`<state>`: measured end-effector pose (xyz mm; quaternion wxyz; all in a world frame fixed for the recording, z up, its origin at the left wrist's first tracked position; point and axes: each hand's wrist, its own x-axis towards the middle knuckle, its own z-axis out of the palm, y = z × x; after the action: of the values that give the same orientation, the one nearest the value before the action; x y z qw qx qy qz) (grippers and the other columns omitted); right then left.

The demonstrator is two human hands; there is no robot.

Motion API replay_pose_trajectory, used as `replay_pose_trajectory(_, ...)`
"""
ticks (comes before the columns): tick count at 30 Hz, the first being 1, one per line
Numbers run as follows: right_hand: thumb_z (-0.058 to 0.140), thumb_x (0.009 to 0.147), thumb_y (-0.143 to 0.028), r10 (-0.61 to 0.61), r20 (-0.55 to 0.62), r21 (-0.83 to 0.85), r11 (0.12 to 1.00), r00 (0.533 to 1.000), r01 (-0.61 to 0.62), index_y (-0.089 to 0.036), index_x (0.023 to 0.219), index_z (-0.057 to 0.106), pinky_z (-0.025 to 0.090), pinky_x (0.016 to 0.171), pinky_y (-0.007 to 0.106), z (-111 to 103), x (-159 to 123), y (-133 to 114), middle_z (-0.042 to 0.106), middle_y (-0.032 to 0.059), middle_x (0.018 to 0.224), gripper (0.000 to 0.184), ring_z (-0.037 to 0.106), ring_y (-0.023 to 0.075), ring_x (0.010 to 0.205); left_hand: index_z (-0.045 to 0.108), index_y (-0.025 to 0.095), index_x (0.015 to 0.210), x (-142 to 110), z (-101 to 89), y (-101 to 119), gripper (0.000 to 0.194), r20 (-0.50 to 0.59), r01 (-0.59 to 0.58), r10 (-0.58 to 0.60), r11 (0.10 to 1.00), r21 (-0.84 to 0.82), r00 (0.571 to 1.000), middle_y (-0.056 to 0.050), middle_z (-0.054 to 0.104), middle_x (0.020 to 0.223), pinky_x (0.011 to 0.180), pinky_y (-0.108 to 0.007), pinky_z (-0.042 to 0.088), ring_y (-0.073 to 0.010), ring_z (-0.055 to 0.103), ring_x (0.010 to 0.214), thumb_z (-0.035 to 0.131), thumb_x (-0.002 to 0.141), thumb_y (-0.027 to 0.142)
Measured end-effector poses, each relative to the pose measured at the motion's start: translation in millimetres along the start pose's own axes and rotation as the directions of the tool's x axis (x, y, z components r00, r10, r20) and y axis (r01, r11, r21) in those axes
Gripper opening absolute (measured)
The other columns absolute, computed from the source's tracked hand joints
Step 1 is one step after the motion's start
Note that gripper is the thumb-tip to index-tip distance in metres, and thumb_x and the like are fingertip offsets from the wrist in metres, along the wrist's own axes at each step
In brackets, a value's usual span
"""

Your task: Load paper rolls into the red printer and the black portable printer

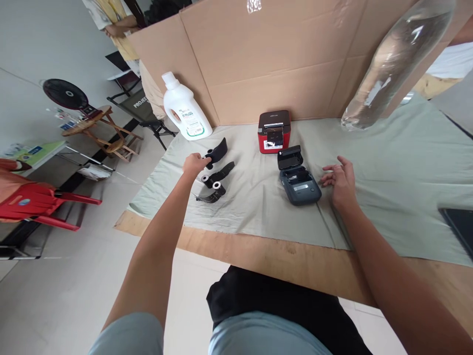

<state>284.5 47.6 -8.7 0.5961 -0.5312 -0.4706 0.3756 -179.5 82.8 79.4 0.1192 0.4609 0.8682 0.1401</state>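
My left hand is closed, its fingertips pinching the farthest roll of black paper at its near-left end; the loose strip stretches toward the back right. Just nearer to me lie more black rolls with white cores and loose tails. My right hand hovers or rests at the right, fingers apart and slightly bent, holding nothing. Beside it, to its left, lies a dark portable label printer with its lid raised. Behind that stands a red and black printer with a black strip hanging from its front.
A white jug stands at the back left, against a cardboard screen. A large clear bottle is at the back right. A dark flat device lies at the right edge. Grey-green cloth covers the wooden table. Other people are behind the screen.
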Motion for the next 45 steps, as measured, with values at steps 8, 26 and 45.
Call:
replay_pose_trajectory(8, 0.047, 0.092, -0.044, 0.031, 0.008, -0.040, 0.999, 0.999, -0.030, -0.024, 0.140, 0.044, 0.045, 0.058, 0.033, 0, 1, 0, 0.064, 0.0101, 0.107, 0.052, 0.058, 0.0175, 0.065, 0.049, 0.023, 0.077, 3, 2.7, -18, 0.038, 0.104, -0.096, 0.080, 0.983, 0.154, 0.991, -0.001, 0.065, 0.078, 0.065, -0.028, 0.037, -0.0201, 0.060, 0.080, 0.075, 0.074, 0.051)
replay_pose_trajectory(26, 0.050, 0.091, -0.047, -0.117, -0.016, -0.158, 0.981, 0.993, 0.113, -0.021, 0.138, 0.050, 0.051, 0.063, 0.036, 4, -10, -10, 0.064, 0.0087, 0.105, 0.053, 0.059, 0.0185, 0.068, 0.059, 0.028, 0.129, -162, 34.2, -15, 0.039, -0.044, -0.238, 0.256, 0.941, 0.240, 0.966, -0.010, 0.076, 0.094, 0.083, -0.039, 0.048, -0.0346, 0.072, 0.095, 0.059, 0.092, 0.042)
replay_pose_trajectory(45, 0.062, 0.085, -0.035, 0.009, 0.785, -0.470, 0.661, 0.620, 0.585, -0.025, 0.112, 0.074, 0.049, 0.076, 0.035, 23, 26, -152, 0.076, 0.0044, 0.102, 0.031, 0.065, 0.0241, 0.085, 0.038, 0.019, 0.154, -216, 118.1, 125, 0.071, -0.152, -0.304, 0.616, 0.150, -0.941, 0.773, 0.000, 0.074, 0.082, 0.083, -0.033, 0.056, -0.0162, 0.070, 0.077, 0.066, 0.093, 0.043)
